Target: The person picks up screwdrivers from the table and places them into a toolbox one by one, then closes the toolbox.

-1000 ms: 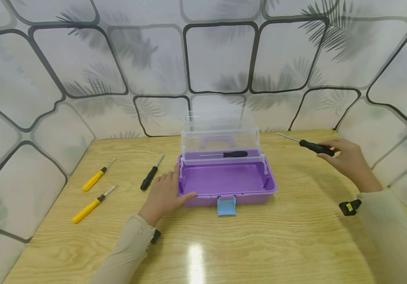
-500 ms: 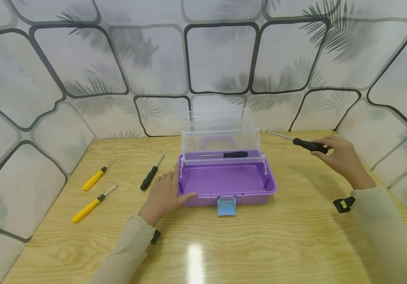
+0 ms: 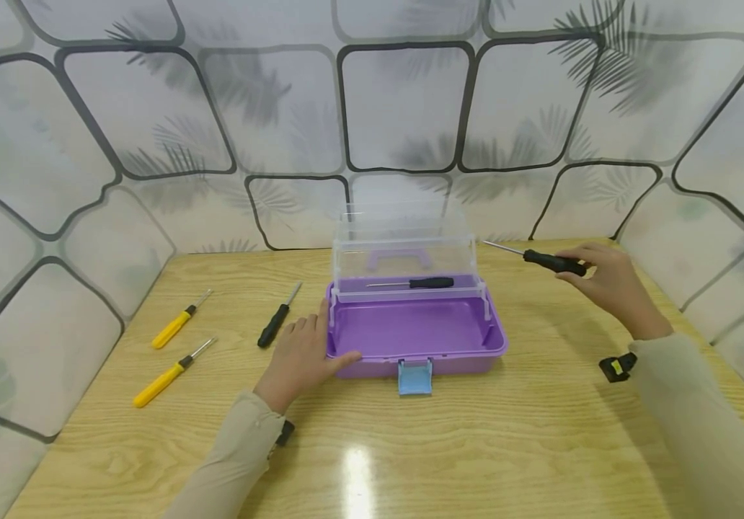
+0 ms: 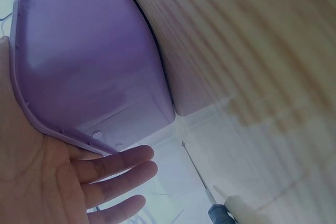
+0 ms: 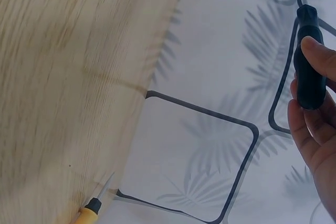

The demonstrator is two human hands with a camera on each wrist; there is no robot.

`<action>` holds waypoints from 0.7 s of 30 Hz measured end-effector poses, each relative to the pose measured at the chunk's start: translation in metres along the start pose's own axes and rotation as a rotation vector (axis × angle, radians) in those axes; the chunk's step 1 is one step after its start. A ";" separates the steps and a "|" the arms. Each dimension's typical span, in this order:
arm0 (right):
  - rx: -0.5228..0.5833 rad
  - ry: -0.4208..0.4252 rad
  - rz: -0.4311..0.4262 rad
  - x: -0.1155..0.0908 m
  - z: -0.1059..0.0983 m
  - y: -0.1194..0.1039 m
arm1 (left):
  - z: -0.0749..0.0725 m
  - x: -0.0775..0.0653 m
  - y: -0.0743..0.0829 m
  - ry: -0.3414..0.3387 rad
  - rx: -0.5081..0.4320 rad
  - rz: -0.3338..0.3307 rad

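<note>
My right hand (image 3: 615, 288) pinches a black-handled screwdriver (image 3: 541, 260) by its handle, raised above the table to the right of a purple toolbox (image 3: 411, 367). Its shaft points left and slightly up. In the right wrist view, thumb and fingers grip the black handle (image 5: 310, 85). My left hand (image 3: 297, 360) rests against the toolbox's left end, thumb over the front rim. Straight fingers (image 4: 118, 163) show beside the purple wall in the left wrist view. The clear lid (image 3: 404, 220) stands raised, and another black screwdriver (image 3: 432, 282) lies at the clear tray at the back.
Left of the toolbox, a black screwdriver (image 3: 272, 326) and two yellow ones, a farther (image 3: 169, 331) and a nearer (image 3: 156, 386), lie on the wooden table (image 3: 476, 447). A blue latch (image 3: 414, 378) hangs down in front. Patterned fabric (image 3: 404, 108) encloses the table's back and sides.
My right hand has moved left with the screwdriver, closer to the toolbox. The left hand and the toolbox have stayed in place.
</note>
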State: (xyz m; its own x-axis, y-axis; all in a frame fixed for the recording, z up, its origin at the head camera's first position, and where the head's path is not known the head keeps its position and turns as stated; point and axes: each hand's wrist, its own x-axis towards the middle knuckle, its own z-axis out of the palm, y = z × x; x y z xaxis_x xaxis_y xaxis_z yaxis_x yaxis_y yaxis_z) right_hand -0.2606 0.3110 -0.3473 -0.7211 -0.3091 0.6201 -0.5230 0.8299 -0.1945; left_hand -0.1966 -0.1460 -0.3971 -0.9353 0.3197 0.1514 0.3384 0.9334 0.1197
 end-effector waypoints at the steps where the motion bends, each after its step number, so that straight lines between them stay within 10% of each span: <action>1: 0.002 0.000 -0.003 0.000 0.000 0.000 | 0.000 0.000 0.000 -0.001 -0.001 -0.001; 21: 0.004 -0.055 0.006 0.008 0.006 -0.006 | 0.001 0.000 0.001 0.003 -0.007 -0.008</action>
State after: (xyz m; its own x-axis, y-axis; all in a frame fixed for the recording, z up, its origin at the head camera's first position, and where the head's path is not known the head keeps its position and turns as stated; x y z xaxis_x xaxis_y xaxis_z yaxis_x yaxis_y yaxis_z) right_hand -0.2660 0.3010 -0.3462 -0.7480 -0.3293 0.5762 -0.5205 0.8298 -0.2015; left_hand -0.1962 -0.1456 -0.3976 -0.9376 0.3120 0.1536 0.3320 0.9345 0.1281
